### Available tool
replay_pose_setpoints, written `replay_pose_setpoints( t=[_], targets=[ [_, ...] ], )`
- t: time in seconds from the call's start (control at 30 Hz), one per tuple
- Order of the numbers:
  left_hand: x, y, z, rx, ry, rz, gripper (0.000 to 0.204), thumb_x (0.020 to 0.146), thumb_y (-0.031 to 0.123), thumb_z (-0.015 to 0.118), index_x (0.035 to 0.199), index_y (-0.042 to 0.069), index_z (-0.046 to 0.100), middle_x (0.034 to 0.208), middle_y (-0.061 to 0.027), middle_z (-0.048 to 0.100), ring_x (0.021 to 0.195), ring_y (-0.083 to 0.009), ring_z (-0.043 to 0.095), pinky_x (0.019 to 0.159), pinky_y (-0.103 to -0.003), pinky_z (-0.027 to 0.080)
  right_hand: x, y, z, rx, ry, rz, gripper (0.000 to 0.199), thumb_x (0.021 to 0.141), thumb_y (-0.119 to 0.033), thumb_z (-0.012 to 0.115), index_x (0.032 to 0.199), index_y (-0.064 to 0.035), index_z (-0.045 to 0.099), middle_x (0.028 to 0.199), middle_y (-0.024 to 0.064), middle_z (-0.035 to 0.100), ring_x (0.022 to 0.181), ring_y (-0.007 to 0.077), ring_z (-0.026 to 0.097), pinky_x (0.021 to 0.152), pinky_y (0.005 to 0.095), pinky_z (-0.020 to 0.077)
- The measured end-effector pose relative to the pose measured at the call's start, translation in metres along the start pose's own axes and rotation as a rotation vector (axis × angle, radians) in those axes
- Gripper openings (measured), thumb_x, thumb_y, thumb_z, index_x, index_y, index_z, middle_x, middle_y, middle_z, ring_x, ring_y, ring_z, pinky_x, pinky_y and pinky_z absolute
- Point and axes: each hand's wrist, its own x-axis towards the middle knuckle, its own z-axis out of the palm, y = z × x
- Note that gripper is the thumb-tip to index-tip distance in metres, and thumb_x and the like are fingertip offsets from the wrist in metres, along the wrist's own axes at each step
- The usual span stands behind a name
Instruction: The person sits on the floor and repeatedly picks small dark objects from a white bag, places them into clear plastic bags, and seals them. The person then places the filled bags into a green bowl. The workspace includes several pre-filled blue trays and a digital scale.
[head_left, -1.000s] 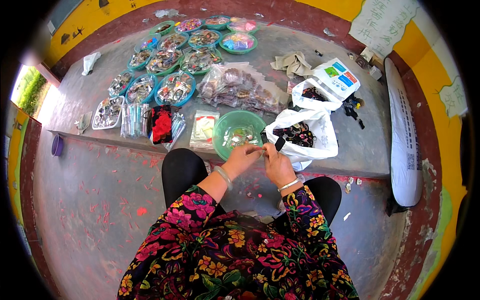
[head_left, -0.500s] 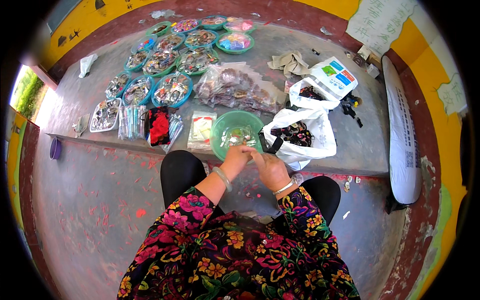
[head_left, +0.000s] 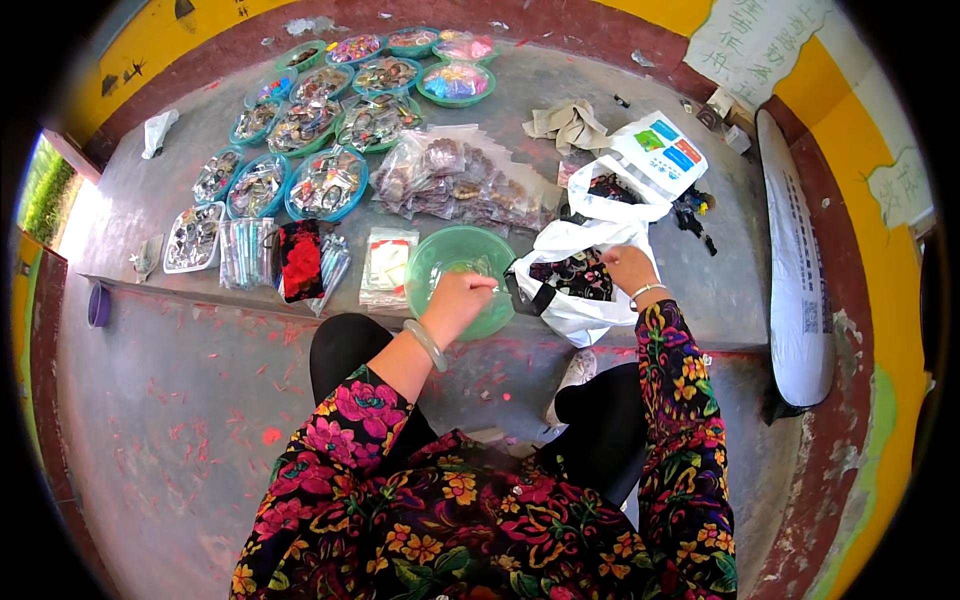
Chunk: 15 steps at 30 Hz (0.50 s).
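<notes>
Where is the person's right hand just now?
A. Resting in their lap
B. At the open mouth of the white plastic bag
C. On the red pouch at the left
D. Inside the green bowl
B: the right hand sits at the opening of the white plastic bag, while the left hand is the one over the green bowl.

A round green plastic bowl point(head_left: 448, 268) sits upright on the grey ledge. At its three o'clock, touching, a white plastic bag point(head_left: 580, 305) slumps open, showing dark patterned contents.
</notes>
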Motion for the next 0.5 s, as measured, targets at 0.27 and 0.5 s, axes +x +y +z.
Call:
replay_pose_setpoints(
  t=[0.27,0.5],
  targets=[
    [0.001,0.007,0.006,0.079,-0.014,0.018,0.020,0.073,0.010,0.057,0.089,0.002,0.066,0.088,-0.0130,0.065,0.076,-0.0188,0.062,0.069,-0.027,0.047,0.007,0.051,0.075,-0.083,-0.407,0.136,0.044,0.073,-0.012,0.051,0.116,-0.0056,0.051,0.105,0.0201,0.058,0.097,0.0343,0.055,0.086,0.0368,0.0422],
    [0.001,0.002,0.011,0.071,0.003,0.058,0.020,0.073,0.010,0.057,0.089,0.003,0.066,0.082,-0.0122,0.064,0.069,-0.0179,0.060,0.063,-0.027,0.046,0.019,0.047,0.093,-0.086,-0.493,0.184,0.034,0.077,-0.010,0.047,0.109,0.0007,0.053,0.105,0.0242,0.056,0.101,0.0353,0.053,0.087,0.0396,0.0425]
  ],
)
